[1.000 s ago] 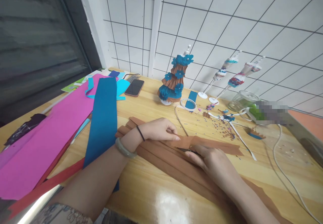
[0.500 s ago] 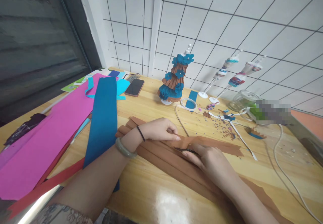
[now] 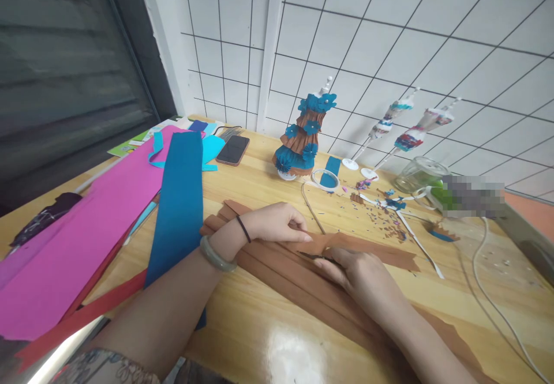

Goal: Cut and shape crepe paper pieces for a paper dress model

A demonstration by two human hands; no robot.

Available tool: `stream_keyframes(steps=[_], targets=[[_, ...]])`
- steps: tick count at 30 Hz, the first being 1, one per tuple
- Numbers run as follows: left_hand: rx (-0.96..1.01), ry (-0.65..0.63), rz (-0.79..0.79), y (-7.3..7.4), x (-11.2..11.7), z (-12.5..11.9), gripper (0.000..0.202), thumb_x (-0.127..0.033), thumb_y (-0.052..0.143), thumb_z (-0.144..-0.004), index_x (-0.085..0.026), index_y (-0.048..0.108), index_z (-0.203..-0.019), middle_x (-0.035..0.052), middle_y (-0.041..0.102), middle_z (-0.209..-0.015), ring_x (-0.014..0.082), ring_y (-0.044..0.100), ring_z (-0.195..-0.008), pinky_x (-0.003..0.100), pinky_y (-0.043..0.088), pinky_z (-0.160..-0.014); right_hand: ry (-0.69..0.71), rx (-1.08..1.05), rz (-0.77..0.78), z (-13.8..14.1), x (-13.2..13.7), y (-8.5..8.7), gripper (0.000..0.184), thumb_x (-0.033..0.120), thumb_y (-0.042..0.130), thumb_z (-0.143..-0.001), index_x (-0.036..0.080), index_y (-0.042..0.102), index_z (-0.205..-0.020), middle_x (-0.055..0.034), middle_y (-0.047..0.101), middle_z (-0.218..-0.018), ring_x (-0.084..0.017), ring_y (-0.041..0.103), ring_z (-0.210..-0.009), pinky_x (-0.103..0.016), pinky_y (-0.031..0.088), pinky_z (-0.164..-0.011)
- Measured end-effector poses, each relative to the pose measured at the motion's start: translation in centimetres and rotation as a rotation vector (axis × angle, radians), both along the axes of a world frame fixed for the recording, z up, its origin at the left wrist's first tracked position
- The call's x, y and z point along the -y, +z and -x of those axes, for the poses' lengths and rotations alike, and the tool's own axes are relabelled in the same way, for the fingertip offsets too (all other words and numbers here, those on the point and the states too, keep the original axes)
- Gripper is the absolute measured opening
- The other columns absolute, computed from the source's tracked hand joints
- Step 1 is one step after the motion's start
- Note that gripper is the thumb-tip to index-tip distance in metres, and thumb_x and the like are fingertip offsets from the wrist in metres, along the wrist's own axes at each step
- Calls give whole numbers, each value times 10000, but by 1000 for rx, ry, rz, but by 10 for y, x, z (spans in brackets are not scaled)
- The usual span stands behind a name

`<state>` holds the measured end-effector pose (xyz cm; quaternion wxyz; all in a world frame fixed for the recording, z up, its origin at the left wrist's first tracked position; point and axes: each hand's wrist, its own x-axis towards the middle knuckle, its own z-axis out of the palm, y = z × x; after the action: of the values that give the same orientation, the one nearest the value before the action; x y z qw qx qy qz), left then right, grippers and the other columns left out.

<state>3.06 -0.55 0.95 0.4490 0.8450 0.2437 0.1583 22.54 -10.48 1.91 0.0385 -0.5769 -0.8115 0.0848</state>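
Wooden table, blue sheet alongside: left hand open on brown strips, right hand grip closed around dark tool

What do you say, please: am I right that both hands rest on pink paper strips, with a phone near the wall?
Not quite. In the head view the left hand and right hand rest on brown strips, not pink; the pink sheet lies aside to the left. The phone is near the wall.
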Motion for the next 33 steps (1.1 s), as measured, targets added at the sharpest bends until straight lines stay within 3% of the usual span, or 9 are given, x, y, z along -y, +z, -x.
stream_keyframes(steps=[33], targets=[[-14,-1,-5,1,0,-1,250,-343,561,-768,-113,654,-729,-3,608,-642,98,501,-601,179,360,-533,6,-14,24,10,-5,2,285,415,444,-882,220,645,-828,-32,687,-712,-204,642,-651,-282,426,-567]])
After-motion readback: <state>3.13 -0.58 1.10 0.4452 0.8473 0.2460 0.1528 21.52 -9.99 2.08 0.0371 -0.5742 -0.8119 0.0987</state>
